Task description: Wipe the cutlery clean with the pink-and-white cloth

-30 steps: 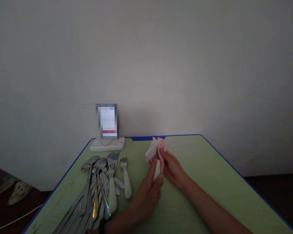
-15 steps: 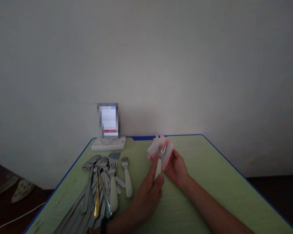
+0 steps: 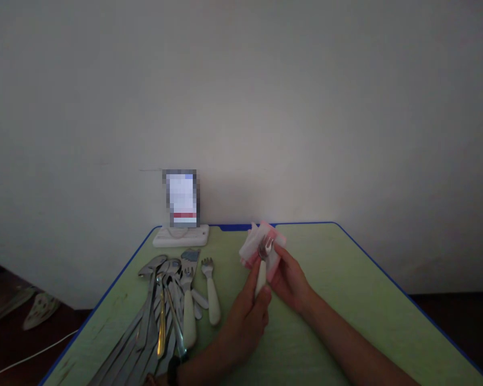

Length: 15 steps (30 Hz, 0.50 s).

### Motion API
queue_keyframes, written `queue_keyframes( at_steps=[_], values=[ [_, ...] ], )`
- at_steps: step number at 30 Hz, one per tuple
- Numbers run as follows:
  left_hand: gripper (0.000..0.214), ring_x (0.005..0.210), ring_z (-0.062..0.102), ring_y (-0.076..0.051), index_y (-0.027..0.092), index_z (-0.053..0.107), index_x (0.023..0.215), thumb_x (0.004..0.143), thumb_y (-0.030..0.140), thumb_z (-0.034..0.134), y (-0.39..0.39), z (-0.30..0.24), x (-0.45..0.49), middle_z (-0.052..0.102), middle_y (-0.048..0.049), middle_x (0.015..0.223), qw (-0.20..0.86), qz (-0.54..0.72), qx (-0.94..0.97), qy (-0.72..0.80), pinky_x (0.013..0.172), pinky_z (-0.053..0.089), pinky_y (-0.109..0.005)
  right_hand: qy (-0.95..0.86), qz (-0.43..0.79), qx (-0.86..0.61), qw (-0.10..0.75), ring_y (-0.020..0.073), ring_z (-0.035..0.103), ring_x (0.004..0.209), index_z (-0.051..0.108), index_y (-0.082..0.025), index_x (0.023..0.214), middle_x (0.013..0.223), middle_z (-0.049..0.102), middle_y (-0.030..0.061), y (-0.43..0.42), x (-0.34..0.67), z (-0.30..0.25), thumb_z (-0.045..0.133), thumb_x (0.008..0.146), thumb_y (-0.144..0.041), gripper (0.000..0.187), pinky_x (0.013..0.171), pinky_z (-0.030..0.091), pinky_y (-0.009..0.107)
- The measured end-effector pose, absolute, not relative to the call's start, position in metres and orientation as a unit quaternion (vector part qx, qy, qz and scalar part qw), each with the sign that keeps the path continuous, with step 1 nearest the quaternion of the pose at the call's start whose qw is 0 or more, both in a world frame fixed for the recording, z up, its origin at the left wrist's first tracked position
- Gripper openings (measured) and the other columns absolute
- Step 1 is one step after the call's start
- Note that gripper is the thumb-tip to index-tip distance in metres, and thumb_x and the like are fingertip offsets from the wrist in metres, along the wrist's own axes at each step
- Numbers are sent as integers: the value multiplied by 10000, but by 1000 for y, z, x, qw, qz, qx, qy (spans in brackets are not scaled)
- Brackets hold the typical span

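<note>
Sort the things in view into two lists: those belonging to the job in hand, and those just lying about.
Job in hand:
pale-handled fork, in the left hand
pink-and-white cloth, in the right hand

Lying about:
cutlery pile, unheld, though possibly part of the job
lit screen
white cable
pale shoe

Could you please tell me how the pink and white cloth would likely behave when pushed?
The cloth is probably floppy, given its loose folds and uneven edges. It looks thin, so likely light. With no firm, round shape, it would probably crumple rather than roll.
</note>
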<state>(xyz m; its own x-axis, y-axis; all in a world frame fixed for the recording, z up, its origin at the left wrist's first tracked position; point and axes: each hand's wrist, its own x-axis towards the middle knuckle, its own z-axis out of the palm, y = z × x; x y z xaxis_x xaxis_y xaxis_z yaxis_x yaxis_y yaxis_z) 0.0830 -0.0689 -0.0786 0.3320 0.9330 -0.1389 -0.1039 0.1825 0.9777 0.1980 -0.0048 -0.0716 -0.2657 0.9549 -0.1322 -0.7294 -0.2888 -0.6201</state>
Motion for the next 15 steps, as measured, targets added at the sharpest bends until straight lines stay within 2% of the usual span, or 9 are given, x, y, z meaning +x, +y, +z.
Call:
queue_keyframes(
  at_steps=[3, 8, 15],
  values=[
    [650, 480, 281, -81, 217, 59, 1453, 911, 396, 372, -69, -78, 83, 309, 75, 578, 647, 401, 500, 413, 432, 231, -198, -213, 774, -220, 555, 178, 660, 718, 644, -174, 980, 799, 722, 28, -2, 200, -72, 516, 803, -318, 262, 820, 498, 342],
    [641, 457, 276, -77, 241, 32, 1452, 918, 368, 362, -70, -78, 83, 300, 86, 557, 646, 394, 498, 424, 415, 227, -187, -202, 768, -179, 580, 208, 653, 905, 590, -160, 1101, 899, 723, 53, 1, 201, -72, 480, 814, -279, 330, 895, 473, 381],
    [649, 450, 260, -76, 191, 61, 1453, 915, 377, 372, -70, -77, 84, 287, 91, 535, 639, 398, 507, 420, 403, 225, -185, -200, 778, -181, 567, 211, 654, 903, 628, -144, 997, 867, 726, 56, 0, 201, -71, 483, 805, -279, 276, 897, 474, 379]
  ],
)
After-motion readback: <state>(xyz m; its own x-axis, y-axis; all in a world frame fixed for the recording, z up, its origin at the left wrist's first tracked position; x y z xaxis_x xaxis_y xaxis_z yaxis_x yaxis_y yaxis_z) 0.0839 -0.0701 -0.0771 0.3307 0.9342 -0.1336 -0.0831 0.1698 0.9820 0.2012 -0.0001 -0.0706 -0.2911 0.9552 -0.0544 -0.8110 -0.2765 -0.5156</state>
